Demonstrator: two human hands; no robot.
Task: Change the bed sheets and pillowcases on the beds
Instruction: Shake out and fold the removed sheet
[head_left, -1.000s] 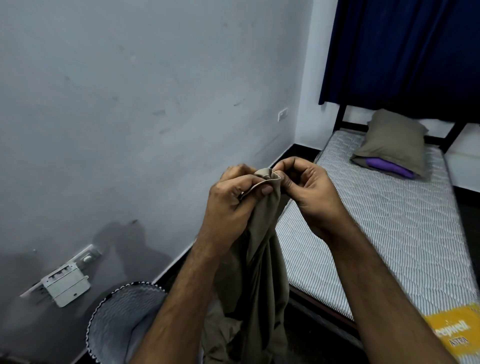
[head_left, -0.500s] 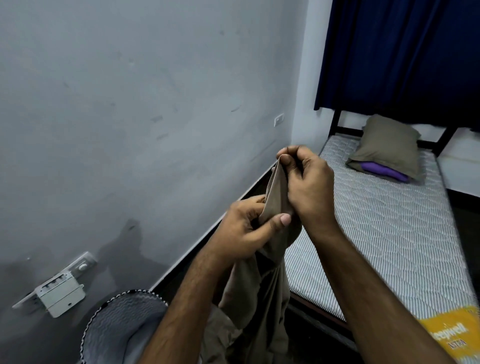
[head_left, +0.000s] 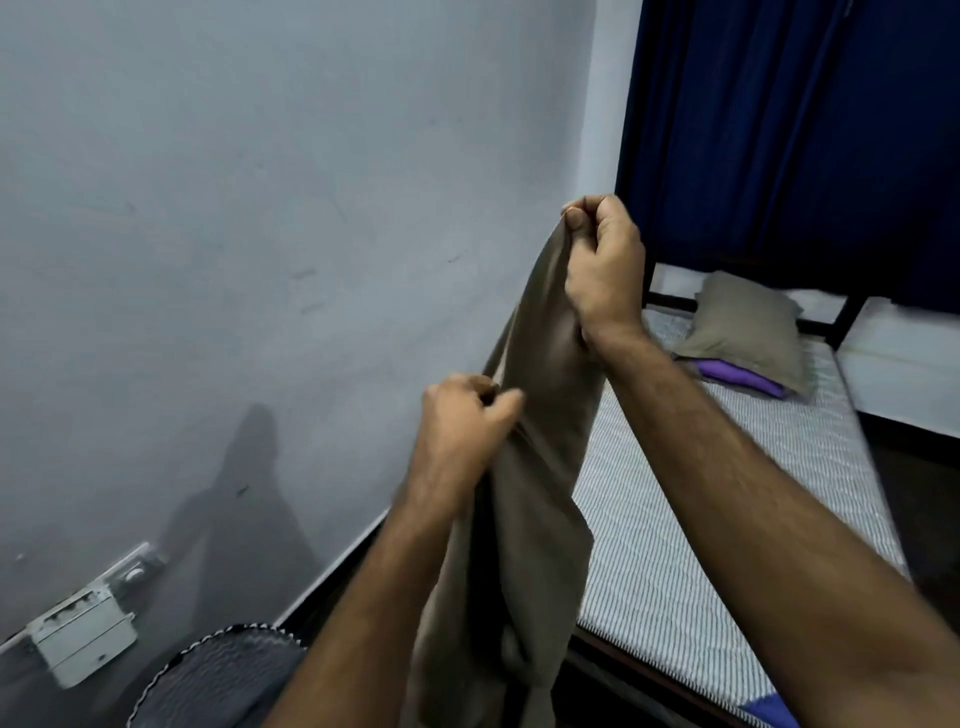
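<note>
A long olive-brown sheet hangs bunched in front of me, beside the bed. My right hand is raised and pinches the sheet's top corner in a closed fist. My left hand is lower and grips the sheet's edge partway down. The bare striped mattress lies to the right on a dark frame. At its head rests a pillow in an olive case, with a purple cloth under its near edge.
A grey wall runs along the left with an electrical box low down. A mesh laundry basket stands by my left arm. A dark blue curtain hangs behind the bed head.
My right hand has lifted the sheet's corner up and away from me. My left hand has slid down the edge, so the hands that were together are now apart.
</note>
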